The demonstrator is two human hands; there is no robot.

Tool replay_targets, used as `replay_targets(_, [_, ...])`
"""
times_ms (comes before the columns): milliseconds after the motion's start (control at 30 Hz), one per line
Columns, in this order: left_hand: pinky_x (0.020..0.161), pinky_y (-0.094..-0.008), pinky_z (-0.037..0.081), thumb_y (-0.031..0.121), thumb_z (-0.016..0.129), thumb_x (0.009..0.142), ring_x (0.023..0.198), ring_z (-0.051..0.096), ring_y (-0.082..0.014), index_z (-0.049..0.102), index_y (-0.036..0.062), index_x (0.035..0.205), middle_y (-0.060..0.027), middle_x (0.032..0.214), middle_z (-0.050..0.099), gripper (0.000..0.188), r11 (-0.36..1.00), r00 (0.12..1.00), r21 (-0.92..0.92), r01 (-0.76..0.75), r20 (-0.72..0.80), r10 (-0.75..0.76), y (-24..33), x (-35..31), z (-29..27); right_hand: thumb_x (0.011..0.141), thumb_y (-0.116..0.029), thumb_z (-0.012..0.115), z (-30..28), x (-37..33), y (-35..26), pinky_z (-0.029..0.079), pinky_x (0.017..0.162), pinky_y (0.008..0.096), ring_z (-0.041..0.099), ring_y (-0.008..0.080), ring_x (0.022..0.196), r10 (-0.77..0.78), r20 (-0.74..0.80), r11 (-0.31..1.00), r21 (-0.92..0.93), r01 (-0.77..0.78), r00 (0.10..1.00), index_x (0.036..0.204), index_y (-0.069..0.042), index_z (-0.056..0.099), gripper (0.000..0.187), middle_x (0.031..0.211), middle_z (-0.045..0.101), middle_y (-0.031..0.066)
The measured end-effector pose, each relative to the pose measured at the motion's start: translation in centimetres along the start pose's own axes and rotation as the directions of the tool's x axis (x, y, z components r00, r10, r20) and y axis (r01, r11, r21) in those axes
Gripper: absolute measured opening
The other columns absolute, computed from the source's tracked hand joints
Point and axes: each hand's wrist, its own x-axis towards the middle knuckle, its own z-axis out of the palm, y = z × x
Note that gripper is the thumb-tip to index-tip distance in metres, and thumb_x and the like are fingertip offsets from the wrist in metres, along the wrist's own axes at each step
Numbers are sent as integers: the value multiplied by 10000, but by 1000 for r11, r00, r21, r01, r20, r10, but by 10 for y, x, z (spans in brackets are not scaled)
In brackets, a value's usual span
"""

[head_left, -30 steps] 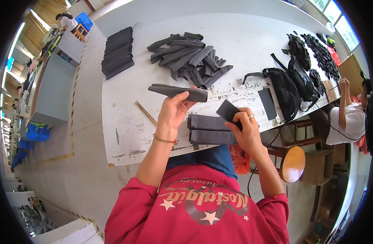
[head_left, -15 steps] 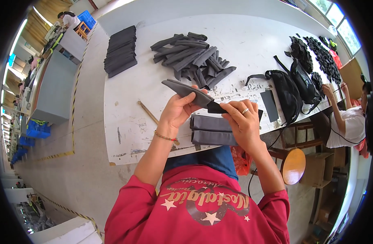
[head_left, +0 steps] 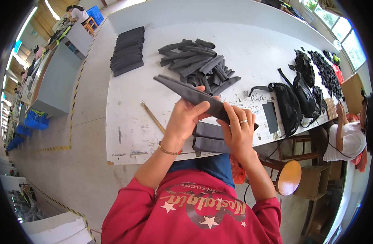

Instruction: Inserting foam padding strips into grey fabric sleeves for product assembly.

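Above the table's front edge, a folded dark grey fabric strip (head_left: 179,90) slants from upper left to lower right between my hands. My left hand (head_left: 189,118) is closed round its middle, thumb on top. My right hand (head_left: 238,129) grips its right end, fingertips pressed on the cloth; a black end shows beyond them. Below, two similar folded grey fabric pieces (head_left: 210,144) lie side by side on the table, partly covered by my hands. A loose pile of grey strips (head_left: 202,59) lies farther back, and a neat stack of them (head_left: 127,51) is at the back left.
A thin wooden stick (head_left: 152,117) lies left of my hands on the white table (head_left: 127,105). To the right are a flat black piece (head_left: 270,117), black bags (head_left: 287,106) and heaps of black parts (head_left: 325,71). A round stool (head_left: 289,177) and a seated person (head_left: 347,138) are beyond the right edge.
The strip now stretches out longer and flatter between my hands, its free end farther left. My left hand has shifted slightly right and down; my right fingers now lie over the cloth. The view has shifted slightly.
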Motion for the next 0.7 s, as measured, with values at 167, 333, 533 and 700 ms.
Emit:
replay_targets(167, [1008,-426,451,203,584,972,1101,623,-288,550,20,1161,-148,1036,673,265,997,996,-52,-52,71,56,-22,6,4,695,-13,763,18,-6,-27,437,825,460,538,374,945,101,25,971,214,-104,995,1216,-4,501,583,1118,552,192])
replay_targets(333, [975,-416,474,218,501,1019,1073,644,-299,527,19,1029,-160,916,691,201,970,971,43,-239,24,238,-45,2,6,689,37,712,40,-17,-18,477,799,454,551,388,923,41,48,971,232,-51,998,1048,-5,501,419,1100,535,220])
replay_targets(533, [987,-430,466,249,484,1026,1097,634,-323,511,12,1036,-202,948,696,238,974,973,-47,-221,-80,217,-33,1,-1,737,-8,729,35,-8,-22,489,783,454,567,392,951,104,137,978,164,-126,985,1050,-22,509,383,1087,547,187])
replay_targets(700, [1030,-471,432,263,479,1024,1132,610,-372,500,53,1047,-213,978,695,212,967,972,-95,-235,-55,230,-39,-2,5,733,-22,732,37,-17,-15,481,782,440,559,364,906,25,130,962,267,-59,991,1068,-26,519,397,1052,537,170])
